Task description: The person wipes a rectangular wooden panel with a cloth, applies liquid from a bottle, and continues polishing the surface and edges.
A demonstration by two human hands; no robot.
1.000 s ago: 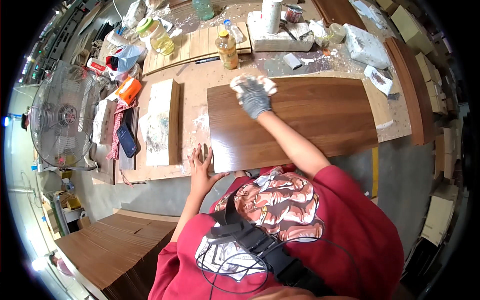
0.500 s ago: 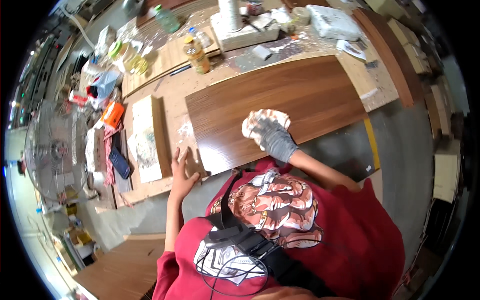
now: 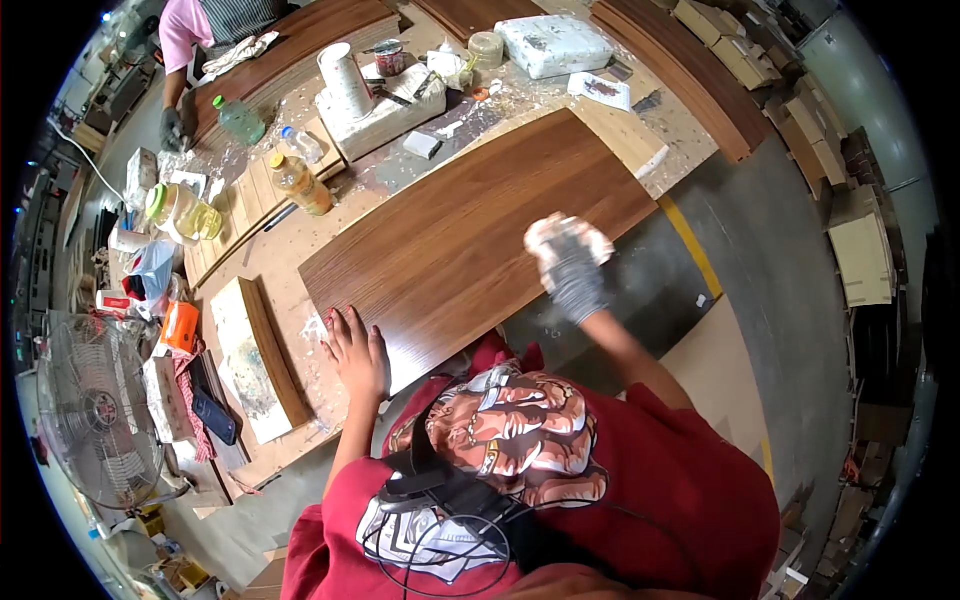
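Note:
A long dark brown wood-grain panel [image 3: 470,230] lies across the workbench. My left hand [image 3: 355,352], bare, presses flat on the panel's near left corner with fingers spread. My right hand [image 3: 575,275] wears a grey glove and is closed around a crumpled white rag [image 3: 565,235], which rests on the panel's near edge toward the right.
Plastic bottles [image 3: 300,185] and jars stand at the bench's left. A white block with a paper roll [image 3: 345,80] sits at the back. A stained board [image 3: 250,360] lies left of the panel. A fan [image 3: 95,420] stands at lower left. Another person [image 3: 200,30] works at the far left.
My right hand has dragged the rag from the panel's far edge to its near right edge. My left hand stays on the near left corner. The view has shifted.

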